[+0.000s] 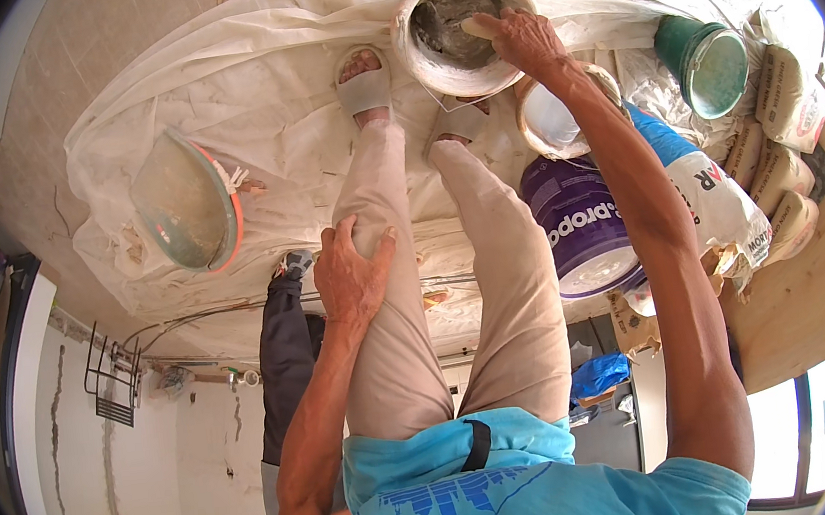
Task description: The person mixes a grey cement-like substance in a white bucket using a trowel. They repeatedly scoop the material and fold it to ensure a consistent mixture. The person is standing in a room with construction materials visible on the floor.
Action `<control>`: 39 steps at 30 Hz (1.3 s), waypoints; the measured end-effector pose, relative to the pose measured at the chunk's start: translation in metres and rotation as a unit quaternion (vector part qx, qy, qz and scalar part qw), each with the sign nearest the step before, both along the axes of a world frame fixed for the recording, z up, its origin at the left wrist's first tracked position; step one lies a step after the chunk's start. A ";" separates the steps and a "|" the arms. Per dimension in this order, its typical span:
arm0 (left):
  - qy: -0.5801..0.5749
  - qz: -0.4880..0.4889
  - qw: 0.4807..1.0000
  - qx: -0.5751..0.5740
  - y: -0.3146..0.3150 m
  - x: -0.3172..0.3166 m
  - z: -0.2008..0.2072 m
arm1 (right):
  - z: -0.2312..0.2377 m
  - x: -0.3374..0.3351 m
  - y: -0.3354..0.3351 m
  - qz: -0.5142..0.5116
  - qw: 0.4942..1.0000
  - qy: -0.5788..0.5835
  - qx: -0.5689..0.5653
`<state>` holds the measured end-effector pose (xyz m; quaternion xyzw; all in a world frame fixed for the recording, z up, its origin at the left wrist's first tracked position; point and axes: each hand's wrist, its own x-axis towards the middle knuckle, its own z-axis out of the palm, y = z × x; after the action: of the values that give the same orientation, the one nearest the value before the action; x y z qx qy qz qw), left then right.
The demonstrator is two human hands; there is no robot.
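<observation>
My right hand [526, 42] reaches over a whitish bucket [408, 54] with a thin wire handle, ahead of my feet. Its fingers are closed on a small pale yellowish piece [481, 26], whose kind I cannot make out. That piece is above the grey, wet-looking mix [448, 17] inside the bucket; whether it touches the mix is unclear. My left hand [354, 274] lies on my left leg near the knee, fingers apart and holding nothing.
A wrinkled pale sheet [291, 150] covers the floor. Left sits a tilted green tub [172, 217] with an orange rim. Rightward are a whitish pail [547, 123], purple bucket [578, 205], green bucket [710, 75] and several bags [786, 103]. Another person's dark-trousered leg [283, 362] is close by.
</observation>
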<state>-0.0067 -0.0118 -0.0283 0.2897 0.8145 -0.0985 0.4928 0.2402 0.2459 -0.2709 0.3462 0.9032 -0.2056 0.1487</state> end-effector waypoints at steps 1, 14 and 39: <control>0.000 0.000 1.000 0.002 0.000 0.000 0.000 | -0.004 0.001 -0.002 0.026 0.999 -0.013 0.028; -0.001 0.013 1.000 -0.009 0.004 0.002 0.003 | 0.018 -0.001 -0.024 -0.078 0.992 -0.079 -0.051; 0.000 0.019 1.000 -0.024 0.004 0.001 0.004 | 0.032 0.001 -0.027 -0.161 0.968 -0.127 -0.142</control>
<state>-0.0062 -0.0075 -0.0242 0.2624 0.8173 -0.1091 0.5013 0.2408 0.2194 -0.2392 0.4860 0.7708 -0.3071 0.2746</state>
